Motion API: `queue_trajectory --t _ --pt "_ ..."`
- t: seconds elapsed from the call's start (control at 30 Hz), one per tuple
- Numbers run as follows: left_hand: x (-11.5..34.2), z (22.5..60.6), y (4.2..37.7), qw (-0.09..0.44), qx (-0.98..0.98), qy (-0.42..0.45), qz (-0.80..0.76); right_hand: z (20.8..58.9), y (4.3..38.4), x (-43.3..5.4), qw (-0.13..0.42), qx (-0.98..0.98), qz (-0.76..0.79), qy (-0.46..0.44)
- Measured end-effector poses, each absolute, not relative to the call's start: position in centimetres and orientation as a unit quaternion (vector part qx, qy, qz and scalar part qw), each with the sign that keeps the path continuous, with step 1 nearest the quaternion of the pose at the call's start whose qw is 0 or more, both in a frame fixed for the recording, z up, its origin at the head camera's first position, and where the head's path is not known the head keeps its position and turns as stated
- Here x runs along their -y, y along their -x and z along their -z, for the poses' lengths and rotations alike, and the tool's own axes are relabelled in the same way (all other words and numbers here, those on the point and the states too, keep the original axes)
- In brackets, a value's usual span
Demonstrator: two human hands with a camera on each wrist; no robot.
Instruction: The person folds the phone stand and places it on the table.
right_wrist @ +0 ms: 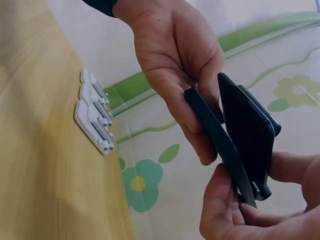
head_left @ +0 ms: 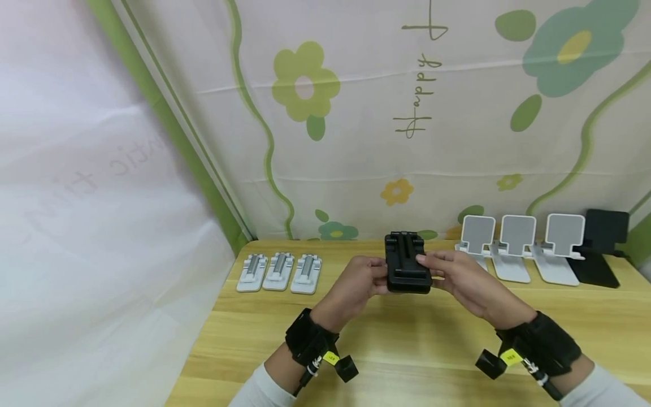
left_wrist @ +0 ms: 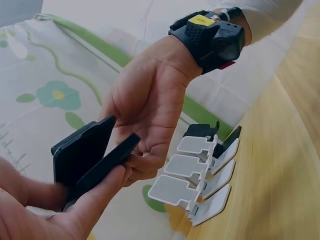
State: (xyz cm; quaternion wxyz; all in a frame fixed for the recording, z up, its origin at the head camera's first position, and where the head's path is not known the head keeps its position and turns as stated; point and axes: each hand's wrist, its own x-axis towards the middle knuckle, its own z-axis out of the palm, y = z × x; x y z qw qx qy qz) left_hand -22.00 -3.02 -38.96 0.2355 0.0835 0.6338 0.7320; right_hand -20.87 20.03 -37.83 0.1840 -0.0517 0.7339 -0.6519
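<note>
A black folding phone stand (head_left: 407,274) is held above the table between both hands. My left hand (head_left: 356,285) grips its left edge, and my right hand (head_left: 465,280) pinches the right edge with the thumb on top. Seen side-on in the left wrist view, the stand (left_wrist: 82,157) has its two plates spread apart in a narrow V, hinged at one end. The right wrist view shows the same gap in the stand (right_wrist: 250,135), with fingers of both hands along the plates.
Three white phone stands lie folded at the left, the nearest to me a white stand (head_left: 306,274). Along the right back stand three unfolded white stands, one of them a grey-padded stand (head_left: 517,234), beside an unfolded black stand (head_left: 605,232). A printed curtain (head_left: 356,158) hangs behind the wooden table (head_left: 386,362).
</note>
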Motion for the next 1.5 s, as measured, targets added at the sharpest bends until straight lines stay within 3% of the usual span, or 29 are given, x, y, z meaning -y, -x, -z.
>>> queue_trajectory --t 0.17,0.73,1.27,1.5 --pt "3.2 38.8 22.1 0.255 -0.587 -0.078 -0.764 38.2 20.9 -20.0 0.187 -0.732 0.652 0.056" --pt "2.9 39.0 22.5 0.242 -0.685 -0.067 -0.684 38.9 20.8 -20.4 0.187 -0.726 0.658 0.077" --pt "0.7 38.4 21.2 0.087 -0.885 -0.152 -0.431 39.4 21.0 -18.5 0.140 -0.729 0.669 0.051" --pt "1.5 38.7 22.2 0.089 -0.880 -0.147 -0.444 39.6 21.2 -17.8 0.119 -0.765 0.630 0.052"
